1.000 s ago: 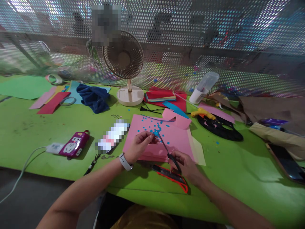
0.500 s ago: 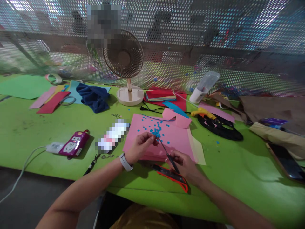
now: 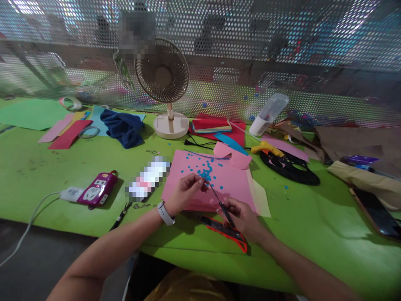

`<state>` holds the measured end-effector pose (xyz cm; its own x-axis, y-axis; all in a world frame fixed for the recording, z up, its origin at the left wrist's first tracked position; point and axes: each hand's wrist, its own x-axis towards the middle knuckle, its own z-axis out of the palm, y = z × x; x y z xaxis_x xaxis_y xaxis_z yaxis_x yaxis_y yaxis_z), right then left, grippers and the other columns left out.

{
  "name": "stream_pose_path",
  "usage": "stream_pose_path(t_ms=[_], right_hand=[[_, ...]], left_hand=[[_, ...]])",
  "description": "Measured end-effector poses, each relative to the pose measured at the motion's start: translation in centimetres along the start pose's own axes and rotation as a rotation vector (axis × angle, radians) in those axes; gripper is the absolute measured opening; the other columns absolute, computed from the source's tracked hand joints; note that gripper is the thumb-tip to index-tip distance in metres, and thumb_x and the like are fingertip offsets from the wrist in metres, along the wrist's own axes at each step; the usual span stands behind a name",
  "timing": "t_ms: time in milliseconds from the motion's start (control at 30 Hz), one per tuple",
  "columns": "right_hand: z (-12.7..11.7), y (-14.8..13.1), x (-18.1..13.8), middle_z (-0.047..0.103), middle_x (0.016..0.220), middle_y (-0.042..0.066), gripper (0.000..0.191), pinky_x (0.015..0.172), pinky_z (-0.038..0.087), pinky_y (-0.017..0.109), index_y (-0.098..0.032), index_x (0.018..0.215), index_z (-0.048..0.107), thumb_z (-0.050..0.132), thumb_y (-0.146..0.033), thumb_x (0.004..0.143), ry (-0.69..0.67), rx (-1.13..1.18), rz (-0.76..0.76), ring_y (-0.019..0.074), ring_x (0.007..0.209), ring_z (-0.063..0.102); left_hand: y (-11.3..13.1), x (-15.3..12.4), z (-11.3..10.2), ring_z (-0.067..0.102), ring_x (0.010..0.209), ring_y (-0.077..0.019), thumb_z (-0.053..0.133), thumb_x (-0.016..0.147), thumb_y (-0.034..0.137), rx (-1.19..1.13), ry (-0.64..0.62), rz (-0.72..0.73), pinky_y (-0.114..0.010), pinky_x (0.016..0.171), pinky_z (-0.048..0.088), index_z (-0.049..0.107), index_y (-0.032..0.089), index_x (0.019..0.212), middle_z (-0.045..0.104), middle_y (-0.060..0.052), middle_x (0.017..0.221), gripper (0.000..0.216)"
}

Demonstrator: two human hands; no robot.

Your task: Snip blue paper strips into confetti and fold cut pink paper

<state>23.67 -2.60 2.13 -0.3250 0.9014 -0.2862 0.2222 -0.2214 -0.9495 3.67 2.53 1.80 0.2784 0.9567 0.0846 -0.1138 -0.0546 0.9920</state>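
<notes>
1. Head view, the hands: the left hand (image 3: 183, 193) pinches its thumb and fingertips together on a blue paper piece (image 3: 204, 179). The piece is too small to make out its shape. The right hand (image 3: 244, 218) is curled around the handles of the scissors (image 3: 220, 201).
2. Head view, the key relation: the scissors' long axis runs diagonally, from the right hand's fingers up and to the left. Their tips meet the blue paper piece right at the left fingertips. The left hand is therefore nearer to the paper, and the right hand reaches it only through the blades. The blades read as one thin dark line, so I cannot tell how far apart they stand.
3. Head view, around the fingers: just beyond the left fingertips, many loose blue squares (image 3: 200, 168) lie scattered on a pink sheet (image 3: 233, 186). The sheet lies beneath both hands.
4. Head view, nearer the body: a red-edged utility knife (image 3: 230, 235) lies on the green table (image 3: 313, 217), just under the right hand's fingers.
</notes>
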Motion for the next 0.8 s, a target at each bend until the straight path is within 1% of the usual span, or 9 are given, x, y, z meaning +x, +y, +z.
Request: stream_pose_path(t_ms=[200,433,800], right_hand=[[0.00,0.10,-0.02,0.045,0.060,-0.006,0.039,0.047,0.035,0.022,-0.019,0.069,0.046,0.072,-0.048,0.071,-0.004,0.026,-0.002,0.0092,0.052,0.045],[0.07,-0.20,-0.12,0.047,0.060,-0.005,0.038,0.048,0.035,0.022,-0.019,0.069,0.047,0.072,-0.047,0.071,0.001,0.002,-0.002,0.0094,0.052,0.045],[0.10,0.24,0.06,0.042,0.061,-0.006,0.045,0.048,0.037,0.023,-0.020,0.068,0.045,0.069,-0.057,0.069,0.019,0.023,0.017,0.0095,0.053,0.046]], left_hand=[[-0.04,-0.02,0.01,0.061,0.072,-0.0145,0.057,0.088,0.041,0.018,0.004,0.001,-0.028,0.072,0.048,0.063,0.014,0.081,0.065,-0.004,0.074,0.028],[0.15,-0.03,0.06,0.061,0.071,-0.0148,0.058,0.086,0.043,0.017,0.011,-0.017,-0.028,0.071,0.048,0.062,0.014,0.081,0.066,-0.004,0.073,0.029],[-0.05,-0.03,0.01,0.062,0.074,-0.0154,0.059,0.086,0.042,-0.020,-0.001,-0.011,-0.030,0.075,0.049,0.064,0.014,0.083,0.066,-0.004,0.076,0.029]])
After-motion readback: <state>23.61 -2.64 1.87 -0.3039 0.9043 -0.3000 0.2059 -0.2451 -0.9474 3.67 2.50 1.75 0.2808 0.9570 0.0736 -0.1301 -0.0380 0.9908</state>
